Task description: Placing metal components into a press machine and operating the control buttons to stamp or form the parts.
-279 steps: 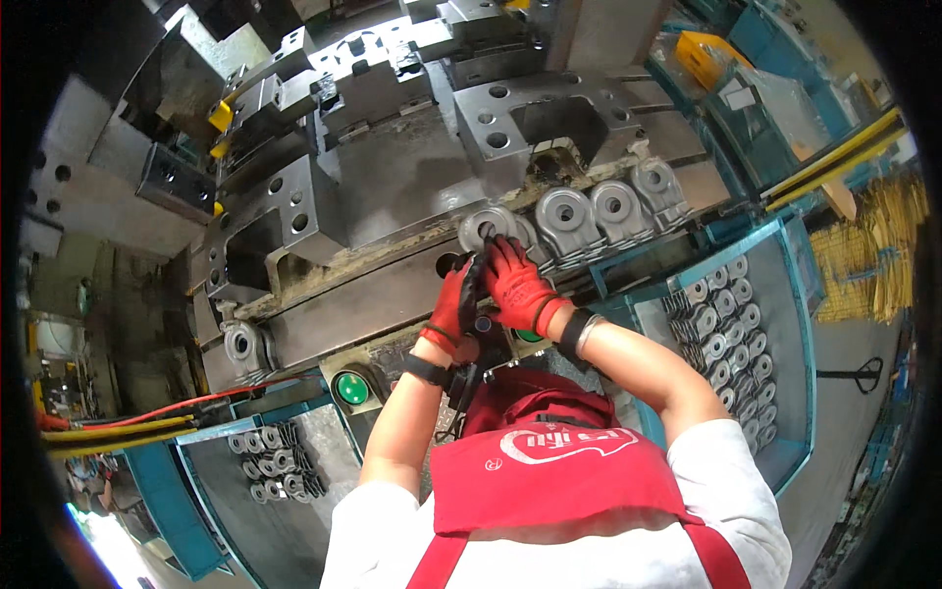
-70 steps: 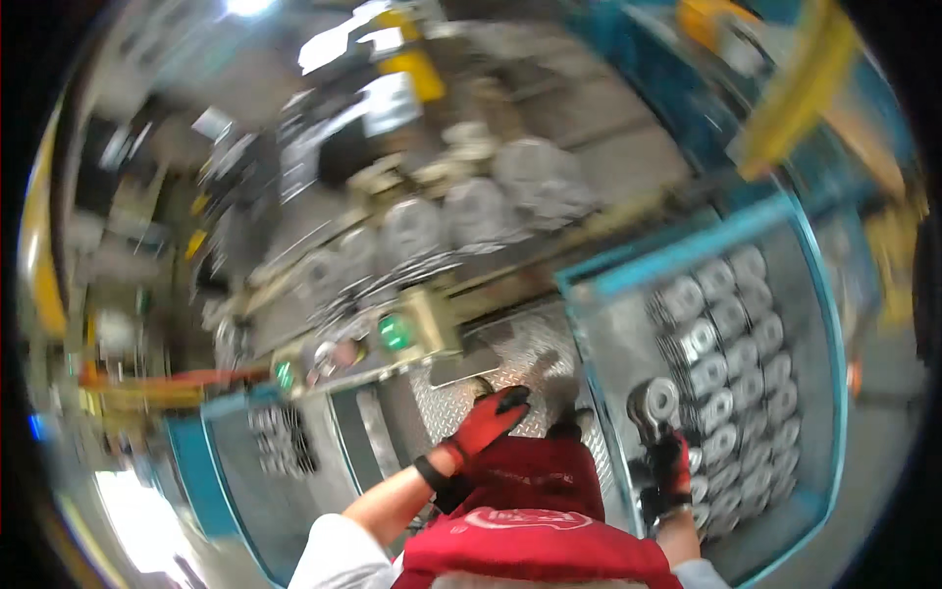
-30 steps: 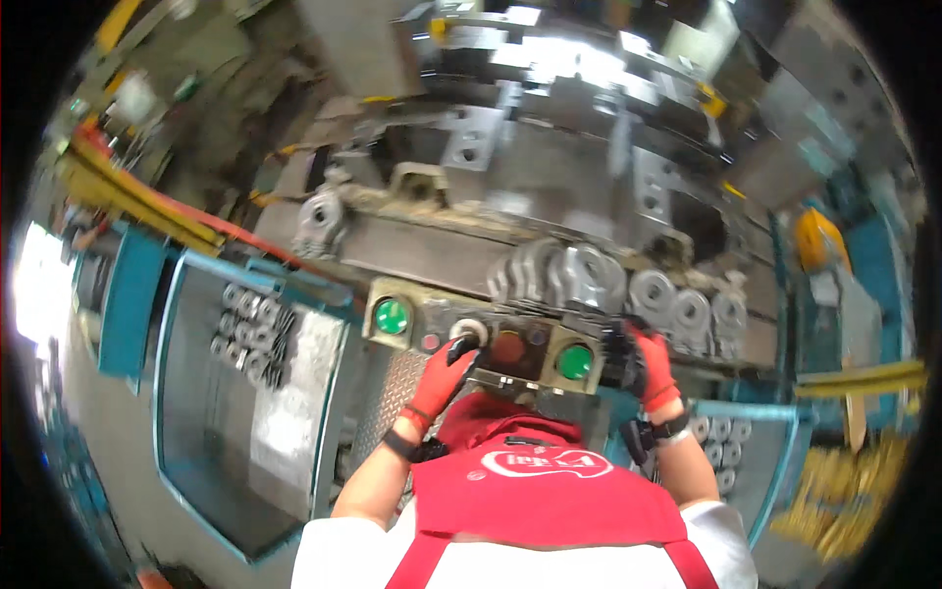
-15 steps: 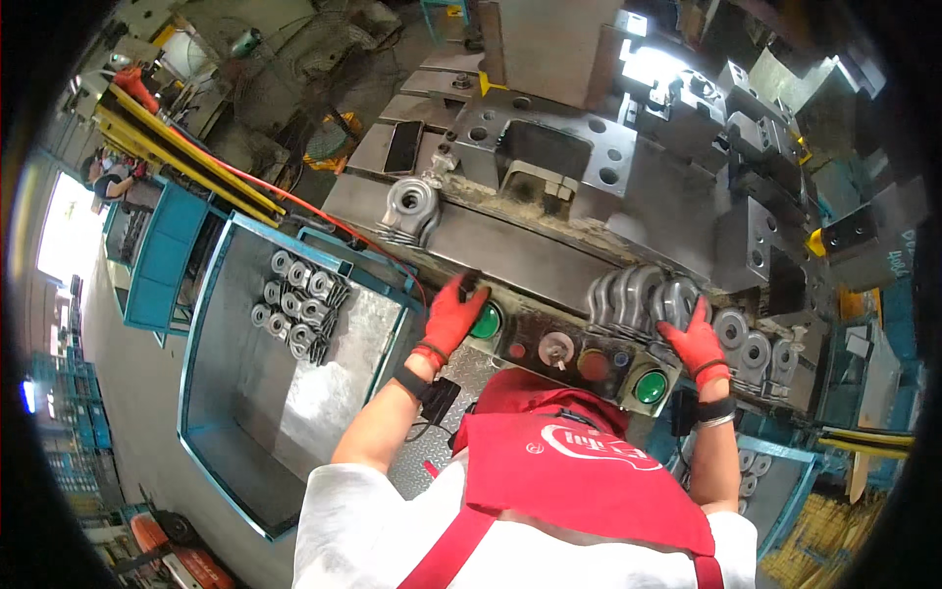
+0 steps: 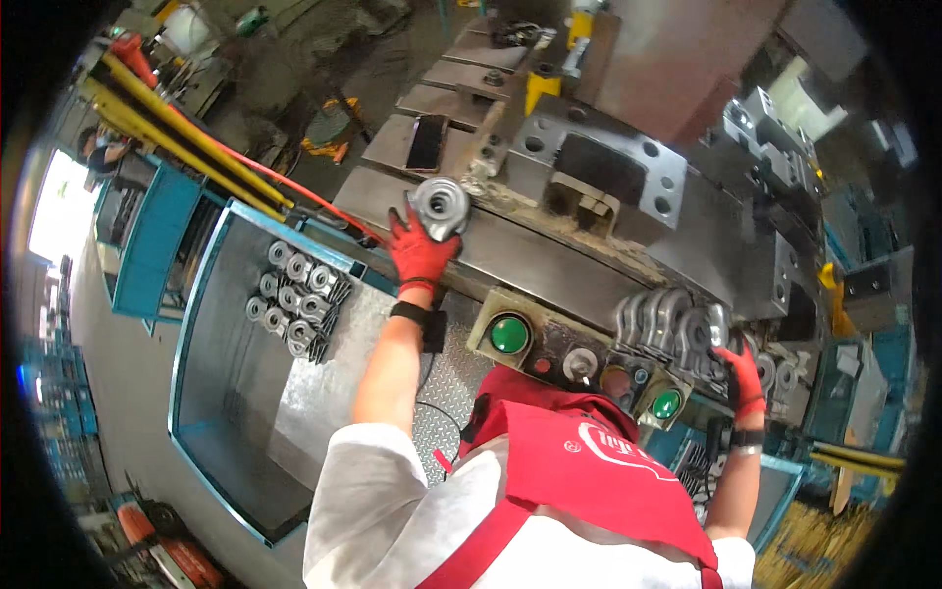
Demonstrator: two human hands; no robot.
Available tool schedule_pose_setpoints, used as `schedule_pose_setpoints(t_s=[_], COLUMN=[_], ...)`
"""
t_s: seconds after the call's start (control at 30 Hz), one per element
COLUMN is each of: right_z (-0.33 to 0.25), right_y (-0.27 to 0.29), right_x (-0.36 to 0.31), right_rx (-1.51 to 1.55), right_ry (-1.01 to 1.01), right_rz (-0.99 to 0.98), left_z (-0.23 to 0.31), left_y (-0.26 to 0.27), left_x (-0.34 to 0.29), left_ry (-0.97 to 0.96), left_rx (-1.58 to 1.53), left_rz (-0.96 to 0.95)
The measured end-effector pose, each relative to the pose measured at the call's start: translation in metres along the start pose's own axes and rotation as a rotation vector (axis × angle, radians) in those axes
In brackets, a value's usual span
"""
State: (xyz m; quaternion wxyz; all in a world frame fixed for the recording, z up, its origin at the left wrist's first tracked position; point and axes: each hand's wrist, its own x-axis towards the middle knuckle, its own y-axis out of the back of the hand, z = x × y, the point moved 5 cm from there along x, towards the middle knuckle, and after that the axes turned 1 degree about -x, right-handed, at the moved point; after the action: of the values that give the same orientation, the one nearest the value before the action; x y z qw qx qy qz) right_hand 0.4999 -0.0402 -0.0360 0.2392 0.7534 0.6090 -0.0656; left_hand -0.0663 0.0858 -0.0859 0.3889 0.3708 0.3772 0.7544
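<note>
Room check rn: the ledge [image 5: 545, 260] has a long bare stretch in the middle, w/ the rings [image 5: 444, 204] at its L end and a row [image 5: 667, 324] of similar parts toward the R. The block [image 5: 608, 162] stands behind that stretch and the panel [image 5: 561, 346] runs along the front edge, so our free run is side to side. The phone [image 5: 427, 143] lies near the rings; the bin [image 5: 226, 412] is down on our L, walls raised.

Grip: our left hand [image 5: 424, 253] has fingers and thumb spread, touching the rings low down; can't tell if they're clamped. Our right hand [image 5: 746, 378] is at the row's R side, fingertips partly hidden, so hold = can't tell.

Looks: dull grey metal, round w/ a center hole, top face toward us. Row ones lean together, tilted.
</note>
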Motion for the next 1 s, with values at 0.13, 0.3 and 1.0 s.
schedule_pose_setpoints(t_s=[0.13,0.3,1.0], right_z=[-0.022,-0.064,-0.309], right_y=[0.007,-0.004,-0.026], right_x=[-0.017,-0.038,0.231], right_rx=[0.058,0.149,-0.988], right_ry=[0.107,0.07,0.204], right_rz=[-0.011,0.026,0.569], left_z=[-0.007,-0.008,-0.035], left_y=[-0.02,-0.019,0.052], left_x=[0.002,0.006,-0.079], left_ry=[0.068,0.089,0.043], left_rx=[-0.031,-0.052,-0.257], left_rz=[-0.059,-0.083,0.046])
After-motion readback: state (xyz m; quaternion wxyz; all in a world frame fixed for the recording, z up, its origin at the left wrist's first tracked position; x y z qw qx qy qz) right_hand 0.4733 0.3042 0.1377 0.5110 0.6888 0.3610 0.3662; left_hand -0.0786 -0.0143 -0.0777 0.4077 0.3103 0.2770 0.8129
